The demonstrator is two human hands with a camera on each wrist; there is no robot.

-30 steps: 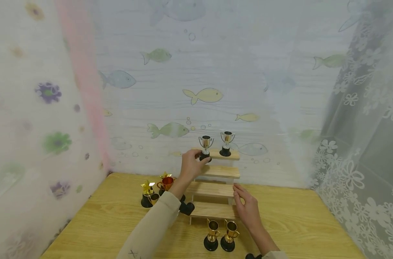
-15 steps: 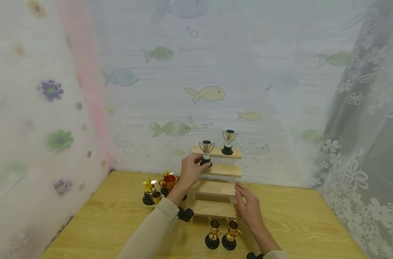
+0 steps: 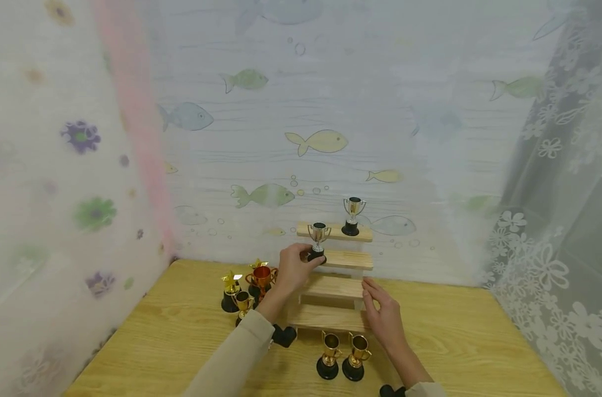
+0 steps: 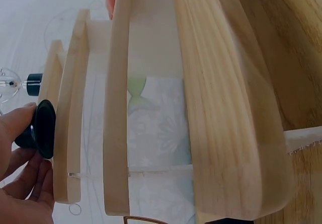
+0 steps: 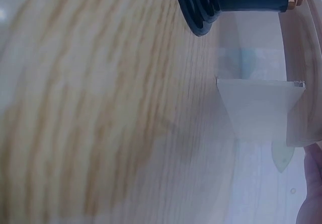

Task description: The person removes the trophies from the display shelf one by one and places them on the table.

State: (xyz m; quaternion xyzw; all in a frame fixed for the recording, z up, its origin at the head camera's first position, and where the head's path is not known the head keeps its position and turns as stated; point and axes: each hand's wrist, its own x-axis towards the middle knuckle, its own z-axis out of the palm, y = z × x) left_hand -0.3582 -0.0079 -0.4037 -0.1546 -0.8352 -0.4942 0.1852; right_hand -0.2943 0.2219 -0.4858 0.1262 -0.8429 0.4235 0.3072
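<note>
My left hand (image 3: 293, 271) pinches the black base of a small silver trophy cup (image 3: 319, 234), upright over the left end of the second-highest step of a wooden tiered stand (image 3: 331, 317). In the left wrist view the round base (image 4: 45, 128) is right by the step's edge; whether it touches the wood I cannot tell. Another silver trophy cup (image 3: 353, 207) stands on the right half of the top step. My right hand (image 3: 384, 315) rests its fingers against the stand's right side, straight and holding nothing between them.
Two gold trophy cups (image 3: 332, 344) stand before the stand on the wooden table (image 3: 147, 331). Left of it is a cluster with a gold star trophy (image 3: 231, 283), a red cup trophy (image 3: 262, 277) and a small gold cup (image 3: 243, 300). A fish-patterned curtain (image 3: 281, 110) hangs behind.
My left hand has lowered the silver trophy cup from beside the top step to the second-highest one. The right hand stays at the stand's side. The head view has shifted slightly.
</note>
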